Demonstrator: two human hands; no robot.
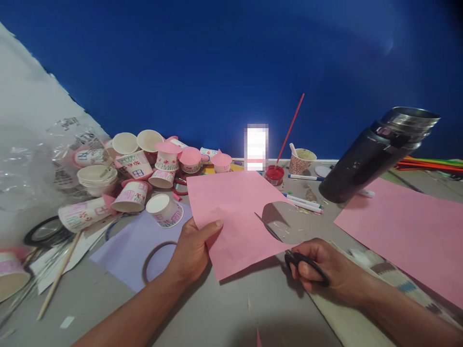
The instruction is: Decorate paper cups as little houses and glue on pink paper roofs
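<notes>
My left hand (pixel 197 246) pinches a pink sheet of paper (pixel 231 212) by its left edge, thumb on top and fingers hidden beneath. The sheet is held above the table, with a rounded bite cut out of its right side. In my right hand (pixel 318 265) are black-handled scissors (pixel 307 267), my fingers through the loops. Their blade lies across the paper at the lower end of the curved cut. Under and beside my left forearm lie a purple sheet (pixel 126 250) and a roll of tape (pixel 148 265).
Several decorated paper cups (pixel 164 209) crowd the left, near clear plastic wrapping (pixel 68 164) and a wooden stick (pixel 60 274). A black flask (pixel 376 154) stands at right beside another pink sheet (pixel 405 226). Markers (pixel 304 202), a red paint pot (pixel 274 175) and a patterned cup (pixel 302 161) sit behind.
</notes>
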